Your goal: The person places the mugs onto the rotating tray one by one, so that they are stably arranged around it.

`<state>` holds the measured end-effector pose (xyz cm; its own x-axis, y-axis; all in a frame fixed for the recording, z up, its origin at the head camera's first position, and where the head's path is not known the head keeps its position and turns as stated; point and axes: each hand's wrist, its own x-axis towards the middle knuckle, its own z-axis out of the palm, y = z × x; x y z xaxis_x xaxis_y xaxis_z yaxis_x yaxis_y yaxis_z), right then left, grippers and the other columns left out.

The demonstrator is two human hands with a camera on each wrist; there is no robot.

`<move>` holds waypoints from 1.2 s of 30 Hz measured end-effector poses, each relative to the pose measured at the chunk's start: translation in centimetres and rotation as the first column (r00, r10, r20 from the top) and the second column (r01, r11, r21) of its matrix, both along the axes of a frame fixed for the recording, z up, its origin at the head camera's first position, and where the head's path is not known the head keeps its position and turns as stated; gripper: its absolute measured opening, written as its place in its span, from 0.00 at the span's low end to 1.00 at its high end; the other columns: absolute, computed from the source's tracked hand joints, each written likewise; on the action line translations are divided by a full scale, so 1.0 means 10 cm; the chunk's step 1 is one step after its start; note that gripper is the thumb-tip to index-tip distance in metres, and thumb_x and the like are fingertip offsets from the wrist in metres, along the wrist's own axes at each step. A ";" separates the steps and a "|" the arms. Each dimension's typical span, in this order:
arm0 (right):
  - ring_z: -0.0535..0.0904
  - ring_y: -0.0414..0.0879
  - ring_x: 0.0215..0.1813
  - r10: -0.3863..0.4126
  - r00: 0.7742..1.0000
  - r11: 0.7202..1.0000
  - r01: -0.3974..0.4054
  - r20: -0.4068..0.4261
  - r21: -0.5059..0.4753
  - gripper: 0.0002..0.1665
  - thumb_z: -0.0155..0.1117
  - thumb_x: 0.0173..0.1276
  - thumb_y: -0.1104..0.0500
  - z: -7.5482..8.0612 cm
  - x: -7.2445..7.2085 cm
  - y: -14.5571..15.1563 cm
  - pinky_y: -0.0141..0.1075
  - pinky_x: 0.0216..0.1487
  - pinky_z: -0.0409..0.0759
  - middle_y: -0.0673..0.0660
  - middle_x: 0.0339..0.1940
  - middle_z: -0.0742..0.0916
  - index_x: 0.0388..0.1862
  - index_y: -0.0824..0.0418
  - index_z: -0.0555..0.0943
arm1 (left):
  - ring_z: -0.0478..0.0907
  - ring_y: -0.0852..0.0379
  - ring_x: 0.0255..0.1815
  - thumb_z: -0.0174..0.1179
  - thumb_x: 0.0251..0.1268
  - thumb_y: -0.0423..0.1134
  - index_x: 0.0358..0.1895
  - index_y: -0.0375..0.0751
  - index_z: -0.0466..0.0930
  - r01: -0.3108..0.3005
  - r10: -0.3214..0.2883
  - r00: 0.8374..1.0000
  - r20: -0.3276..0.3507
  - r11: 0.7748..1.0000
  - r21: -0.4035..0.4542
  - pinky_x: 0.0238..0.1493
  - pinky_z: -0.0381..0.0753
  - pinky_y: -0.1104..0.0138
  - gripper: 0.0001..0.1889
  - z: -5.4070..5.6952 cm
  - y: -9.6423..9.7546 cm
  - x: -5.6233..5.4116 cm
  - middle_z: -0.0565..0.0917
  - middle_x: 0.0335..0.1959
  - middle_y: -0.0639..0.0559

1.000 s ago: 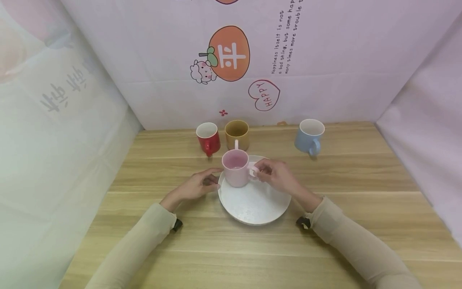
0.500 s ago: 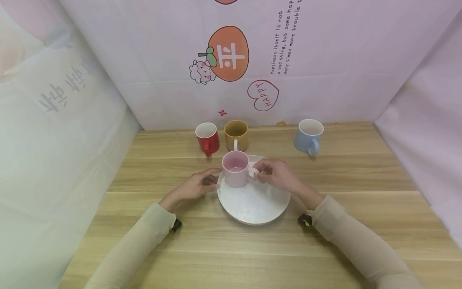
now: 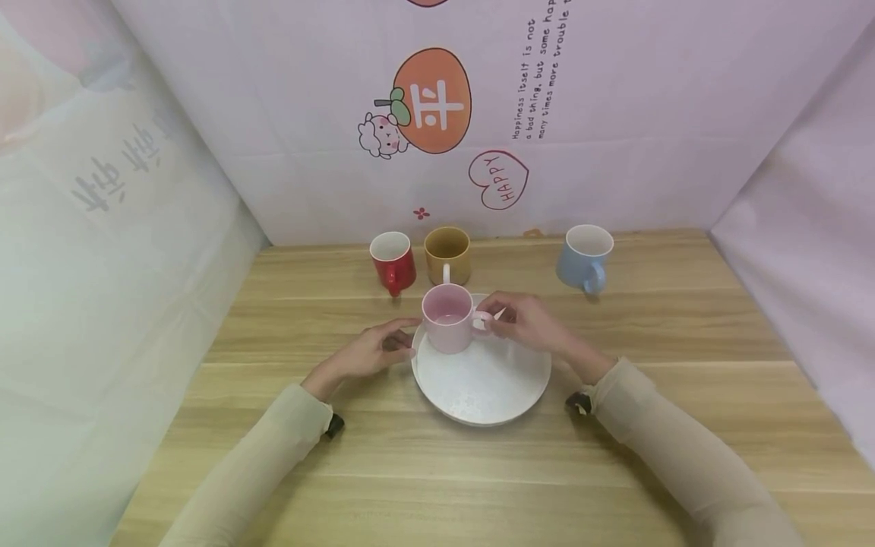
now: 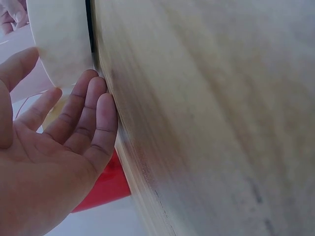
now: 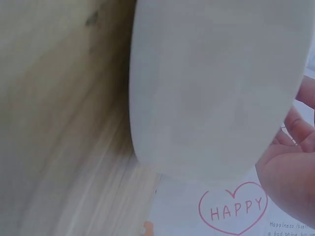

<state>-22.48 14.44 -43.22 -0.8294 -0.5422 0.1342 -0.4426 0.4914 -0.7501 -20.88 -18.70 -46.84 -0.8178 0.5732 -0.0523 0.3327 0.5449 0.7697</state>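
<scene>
Head view. Pink mug (image 3: 447, 323), 1, upright, centre of the frame, on the upper left part of a white round stand (image 3: 481, 387); mouth upward, handle out toward the frame's right. Right hand (image 3: 525, 323), right of the mug: I read thumb and fingertips as pinching that handle. Left hand (image 3: 372, 353), left of the stand: fingers loosely extended, gripping nothing; its fingertips lie at the stand's left rim and just beside the mug's wall, and I cannot tell whether they touch the mug. Governing relation, in my judgement: the mug lies between the 2 hands, its upright axis across the line joining them, its handle aimed at the right hand, which is therefore better placed for lifting or turning, while the left hand can only steady the plain wall.

Along the upper edge of the wooden table (image 3: 342, 471), 3 further mugs: red mug (image 3: 394, 262) and ochre mug (image 3: 449, 254), side by side left of centre; light blue mug (image 3: 585, 258), well apart at the right.

Left wrist view. Left hand at the lower left, palm showing, fingers gently bent and unladen beside the stand's pale side wall. Red mug partly visible below the fingers. Part of the right hand at the upper left corner.

Right wrist view. The stand's side wall fills most of the upper right. Right hand cut by the right edge; its grip on the handle is hidden from me here.
</scene>
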 end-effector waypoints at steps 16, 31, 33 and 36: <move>0.83 0.48 0.39 0.010 0.998 0.999 -0.007 -0.056 0.051 0.14 0.64 0.69 0.65 -0.01 -0.24 -0.01 0.39 0.45 0.83 0.55 0.48 0.90 0.51 0.54 0.85 | 0.82 0.50 0.56 0.65 0.68 0.40 0.73 0.50 0.67 -0.001 0.001 1.000 0.023 1.000 0.004 0.63 0.81 0.55 0.31 0.00 0.00 0.02 0.86 0.52 0.46; 0.84 0.48 0.43 -0.020 1.000 0.998 0.021 -0.022 0.058 0.13 0.63 0.71 0.63 0.03 -0.30 -0.03 0.40 0.48 0.83 0.56 0.48 0.89 0.52 0.55 0.85 | 0.83 0.51 0.55 0.65 0.68 0.40 0.73 0.50 0.67 -0.009 0.010 1.000 0.011 1.000 -0.013 0.62 0.81 0.56 0.31 0.01 0.00 0.01 0.86 0.51 0.46; 0.84 0.49 0.43 -0.012 1.000 0.999 0.014 -0.027 0.052 0.13 0.62 0.71 0.63 0.03 -0.32 -0.03 0.41 0.48 0.83 0.56 0.48 0.89 0.52 0.56 0.85 | 0.83 0.51 0.55 0.65 0.68 0.40 0.73 0.50 0.67 -0.008 0.008 1.000 0.012 1.000 -0.014 0.61 0.82 0.56 0.31 0.00 0.00 0.01 0.86 0.51 0.47; 0.84 0.49 0.43 -0.008 0.999 0.999 0.010 -0.031 0.043 0.13 0.62 0.70 0.64 0.02 -0.34 -0.03 0.41 0.48 0.84 0.57 0.48 0.90 0.51 0.57 0.85 | 0.83 0.51 0.55 0.65 0.68 0.40 0.73 0.50 0.66 -0.005 0.006 1.000 0.014 1.000 -0.013 0.61 0.82 0.56 0.31 0.00 0.00 0.01 0.86 0.50 0.47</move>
<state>-25.83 14.12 -43.06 -0.8301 -0.5407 0.1362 -0.4606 0.5273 -0.7140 -20.81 -18.69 -46.80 -0.8201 0.5679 -0.0707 0.3191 0.5563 0.7672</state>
